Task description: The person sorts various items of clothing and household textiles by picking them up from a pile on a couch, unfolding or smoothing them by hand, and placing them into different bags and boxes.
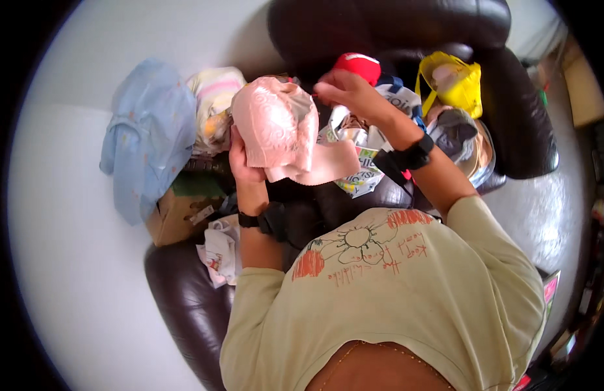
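Note:
A pale pink bra [269, 130] with embossed cups hangs raised over the sofa, its wide band trailing off to the right. My left hand [245, 159] grips it from beneath at its left side, fingers mostly hidden behind the fabric. To the right of the cups, my right hand [347, 91] is closed in a pinch close to the bra's upper edge. What is in that pinch, perhaps a thin strap, is too small to make out. A red cap-like item [359, 66] lies just beyond my right hand. Under my right forearm is a white printed bag [365, 169].
Dark brown leather sofa [393, 23] pieces surround the pile. A light blue garment [149, 127] drapes at the left, beside folded pale cloth [216, 91] and a cardboard box [172, 215]. Off to the right are a yellow bag [468, 88] and grey clothing [453, 133]. White cloth [220, 251] lies near my left elbow.

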